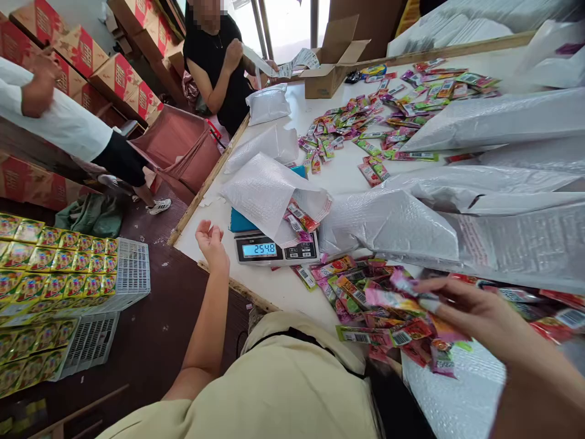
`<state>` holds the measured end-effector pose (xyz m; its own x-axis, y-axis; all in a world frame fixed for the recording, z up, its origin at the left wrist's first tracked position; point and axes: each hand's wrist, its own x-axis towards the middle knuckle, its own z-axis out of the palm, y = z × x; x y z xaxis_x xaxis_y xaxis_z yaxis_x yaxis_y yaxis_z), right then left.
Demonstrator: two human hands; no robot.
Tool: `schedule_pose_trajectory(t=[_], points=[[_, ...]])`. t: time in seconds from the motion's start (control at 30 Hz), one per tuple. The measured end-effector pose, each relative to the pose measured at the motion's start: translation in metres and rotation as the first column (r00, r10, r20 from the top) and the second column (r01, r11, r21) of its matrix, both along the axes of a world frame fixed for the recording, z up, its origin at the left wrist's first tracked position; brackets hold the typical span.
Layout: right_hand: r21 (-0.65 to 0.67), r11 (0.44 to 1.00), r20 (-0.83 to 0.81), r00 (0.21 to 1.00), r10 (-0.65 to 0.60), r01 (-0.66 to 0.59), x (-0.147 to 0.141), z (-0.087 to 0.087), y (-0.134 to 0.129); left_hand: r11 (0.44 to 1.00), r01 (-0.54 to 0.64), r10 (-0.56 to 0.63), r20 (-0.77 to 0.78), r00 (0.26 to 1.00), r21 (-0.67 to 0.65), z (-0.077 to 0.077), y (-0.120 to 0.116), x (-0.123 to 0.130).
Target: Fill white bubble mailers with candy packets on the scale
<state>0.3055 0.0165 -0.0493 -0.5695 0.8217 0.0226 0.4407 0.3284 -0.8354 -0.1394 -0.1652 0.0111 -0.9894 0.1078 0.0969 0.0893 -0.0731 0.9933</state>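
A digital scale (pixel 278 249) stands near the table's front left edge, its display reading about 254.8. On it lies a white bubble mailer (pixel 258 189), its open end facing right with several candy sachets (pixel 301 218) showing in the mouth. My left hand (pixel 211 241) is raised just left of the scale, fingers loosely curled and apart, holding nothing. At the right, my right hand (pixel 457 305) pinches some colourful sachets (pixel 397 299), slightly blurred, above a heap of similar sachets (pixel 351 292) at the table's front edge.
More mailers (pixel 512 225) are stacked at the right. Loose sachets (pixel 347 119) and a cardboard box (pixel 326 76) lie toward the back. One person in black holds papers there; another in white stands left. Crates (pixel 132 268) of yellow packs and red cartons (pixel 85 52) are at left.
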Motion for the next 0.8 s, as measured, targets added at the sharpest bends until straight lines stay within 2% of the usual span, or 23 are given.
schedule_pose_trajectory(t=[0.07, 0.1, 0.17, 0.23, 0.27, 0.33, 0.4, 0.47, 0.53, 0.6, 0.67, 0.8], points=[[0.086, 0.993, 0.122, 0.990, 0.066, -0.077, 0.002, 0.006, -0.003, 1.000, 0.011, -0.011, 0.012, 1.000, -0.001, -0.001, 0.005, 0.002], [0.131, 0.987, 0.147, 0.986, 0.072, -0.092, -0.011, 0.012, -0.005, 1.000, 0.018, -0.018, 0.018, 1.000, -0.004, -0.001, 0.008, 0.003], [0.154, 0.982, 0.121, 0.989, 0.087, -0.106, -0.060, 0.028, -0.009, 0.999, 0.036, -0.036, 0.013, 0.999, -0.004, -0.001, 0.014, 0.004], [0.115, 0.969, 0.103, 0.973, 0.208, -0.220, -0.127, 0.043, -0.012, 0.998, 0.057, -0.056, -0.012, 0.998, 0.012, 0.000, 0.017, 0.005], [0.131, 0.955, 0.143, 0.958, 0.248, -0.266, -0.160, 0.049, -0.012, 0.998, 0.064, -0.063, -0.025, 0.998, 0.022, 0.001, 0.016, 0.005], [0.181, 0.948, 0.197, 0.954, 0.226, -0.262, -0.219, 0.058, -0.011, 0.998, 0.056, -0.054, -0.034, 0.998, 0.033, 0.001, 0.012, 0.003], [0.235, 0.944, 0.266, 0.950, 0.167, -0.231, -0.257, 0.063, -0.008, 0.999, 0.022, -0.021, -0.020, 1.000, 0.032, -0.001, 0.004, -0.002], [0.264, 0.939, 0.314, 0.940, 0.130, -0.218, -0.275, 0.065, -0.004, 0.999, -0.012, 0.012, 0.001, 1.000, 0.031, -0.005, -0.004, -0.008], [0.256, 0.939, 0.340, 0.931, 0.135, -0.230, -0.273, 0.067, 0.000, 0.999, -0.034, 0.033, 0.024, 0.999, 0.027, -0.007, -0.009, -0.012], [0.223, 0.944, 0.375, 0.915, 0.148, -0.244, -0.252, 0.066, 0.003, 0.999, -0.042, 0.041, 0.046, 0.998, 0.019, -0.007, -0.011, -0.012], [0.179, 0.949, 0.386, 0.906, 0.174, -0.258, -0.213, 0.064, 0.004, 0.999, -0.040, 0.039, 0.054, 0.998, 0.013, -0.004, -0.008, -0.009], [0.057, 0.966, 0.368, 0.905, 0.213, -0.251, -0.102, 0.050, 0.009, 1.000, 0.003, -0.003, 0.008, 1.000, 0.007, -0.001, 0.001, -0.005]])
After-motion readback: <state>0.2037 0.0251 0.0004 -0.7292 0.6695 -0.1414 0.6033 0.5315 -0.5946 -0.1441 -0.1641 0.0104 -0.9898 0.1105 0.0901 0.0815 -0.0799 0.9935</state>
